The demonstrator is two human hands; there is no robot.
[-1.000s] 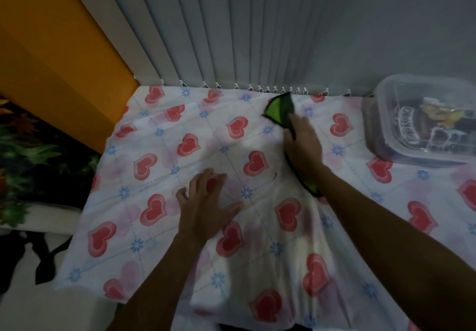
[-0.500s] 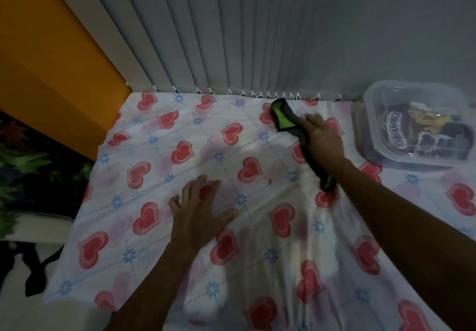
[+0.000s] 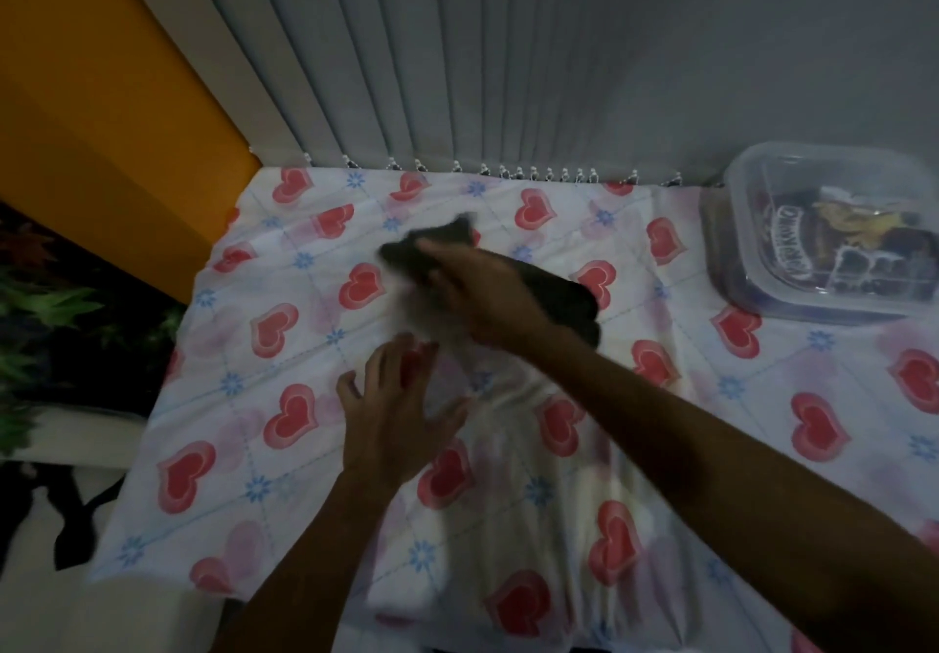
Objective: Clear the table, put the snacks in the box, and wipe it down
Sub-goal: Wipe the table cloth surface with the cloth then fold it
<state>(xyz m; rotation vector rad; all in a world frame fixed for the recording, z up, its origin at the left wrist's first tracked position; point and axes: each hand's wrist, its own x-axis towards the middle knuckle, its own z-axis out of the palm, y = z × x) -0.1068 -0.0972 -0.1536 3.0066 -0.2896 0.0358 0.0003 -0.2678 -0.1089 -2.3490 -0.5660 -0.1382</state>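
A table with a white cloth printed with red hearts (image 3: 284, 347) fills the view. My right hand (image 3: 482, 296) presses a dark wiping cloth (image 3: 569, 301) against the tabletop near the middle; both are blurred by motion. Flat on the tablecloth just below it lies my left hand (image 3: 396, 413), fingers spread, holding nothing. At the far right stands a clear plastic box (image 3: 762, 291) with its lid on and snack packets inside.
Grey vertical blinds (image 3: 457, 68) hang right behind the table's far edge. An orange wall (image 3: 101, 108) stands at the left, with green plants (image 3: 45, 307) below it. The table's left edge drops to the floor.
My right hand has swept the wiping cloth leftward from near the box toward the table's middle. The left hand stays flat in about the same place.
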